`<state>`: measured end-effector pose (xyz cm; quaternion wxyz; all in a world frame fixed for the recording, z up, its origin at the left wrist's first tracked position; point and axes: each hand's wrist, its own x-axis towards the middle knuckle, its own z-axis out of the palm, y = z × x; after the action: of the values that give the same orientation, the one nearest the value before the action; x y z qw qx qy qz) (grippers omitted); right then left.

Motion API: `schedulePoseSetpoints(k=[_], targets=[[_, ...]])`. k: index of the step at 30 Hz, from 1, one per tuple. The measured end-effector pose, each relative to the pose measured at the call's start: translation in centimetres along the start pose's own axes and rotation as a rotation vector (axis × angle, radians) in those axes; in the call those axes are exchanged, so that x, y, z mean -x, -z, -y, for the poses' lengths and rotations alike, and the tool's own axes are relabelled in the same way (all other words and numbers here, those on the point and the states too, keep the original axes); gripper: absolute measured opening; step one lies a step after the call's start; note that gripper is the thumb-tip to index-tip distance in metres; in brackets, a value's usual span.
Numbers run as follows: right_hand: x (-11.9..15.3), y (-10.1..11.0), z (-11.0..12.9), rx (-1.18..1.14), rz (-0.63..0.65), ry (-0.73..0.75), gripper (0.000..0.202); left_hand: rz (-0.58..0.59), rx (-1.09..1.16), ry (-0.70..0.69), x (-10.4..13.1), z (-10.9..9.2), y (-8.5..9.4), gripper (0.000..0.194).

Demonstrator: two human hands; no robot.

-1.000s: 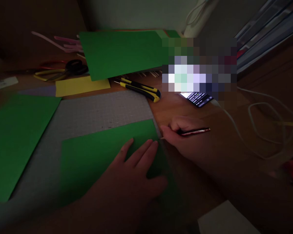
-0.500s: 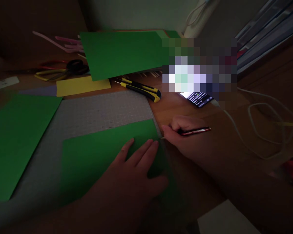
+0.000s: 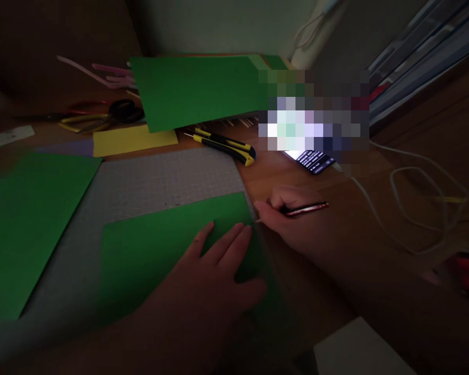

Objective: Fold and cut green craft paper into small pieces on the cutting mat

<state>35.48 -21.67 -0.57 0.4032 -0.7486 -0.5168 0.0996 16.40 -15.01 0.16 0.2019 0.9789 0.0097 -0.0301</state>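
My left hand (image 3: 219, 271) lies with spread fingers on a green sheet (image 3: 148, 239), which rests on a grey gridded cutting mat (image 3: 140, 182). My right hand (image 3: 285, 211) is closed around a dark red pencil (image 3: 308, 209). Its tip points left, at the right edge of the green sheet near its upper right corner; whether it touches is too small to tell. Another green sheet (image 3: 35, 224) covers the left part of the mat.
Behind the mat lie two yellow-black cutters (image 3: 222, 146), a yellow paper strip (image 3: 135, 140), scissors (image 3: 121, 112) and a green sheet (image 3: 203, 94). A lit phone (image 3: 316, 160) with a white cable (image 3: 369, 200) is at the right. White paper (image 3: 359, 349) shows at the lower right.
The view has shifted slightly. My right hand and the pencil are a little closer to the green sheet's edge. My left hand stays in place on the sheet.
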Motion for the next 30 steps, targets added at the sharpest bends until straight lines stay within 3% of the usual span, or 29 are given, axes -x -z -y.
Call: schedulePoseSetpoints(k=[12, 16, 18, 21, 23, 27, 30], targets=[[0.0, 0.1, 0.1, 0.032, -0.015, 0.032, 0.041, 0.059, 0.012, 0.019, -0.5, -0.5, 1.0, 0.034], [-0.1, 0.4, -0.3, -0.123, -0.029, -0.035, 0.034, 0.034, 0.028, 0.011, -0.2, 0.1, 1.5, 0.034], [-0.2, 0.6, -0.8, -0.181, -0.101, -0.004, 0.021, -0.017, 0.018, 0.098, 0.1, 1.1, 2.3, 0.033], [-0.1, 1.2, -1.6, -0.082, -0.204, 0.163, 0.004, -0.160, -0.154, 0.445, 0.8, 3.4, 3.9, 0.042], [-0.1, 1.6, -2.2, -0.001, -0.203, 0.231, 0.010, -0.140, -0.275, 0.579, 1.1, 4.7, 4.8, 0.059], [0.1, 2.2, -3.5, 0.166, -0.107, 0.234, 0.027, 0.033, -0.281, 0.646, 1.5, 5.9, 5.9, 0.064], [0.3, 2.1, -4.4, 0.256, -0.029, 0.206, 0.035, 0.034, -0.272, 0.576, 1.8, 5.9, 6.2, 0.050]])
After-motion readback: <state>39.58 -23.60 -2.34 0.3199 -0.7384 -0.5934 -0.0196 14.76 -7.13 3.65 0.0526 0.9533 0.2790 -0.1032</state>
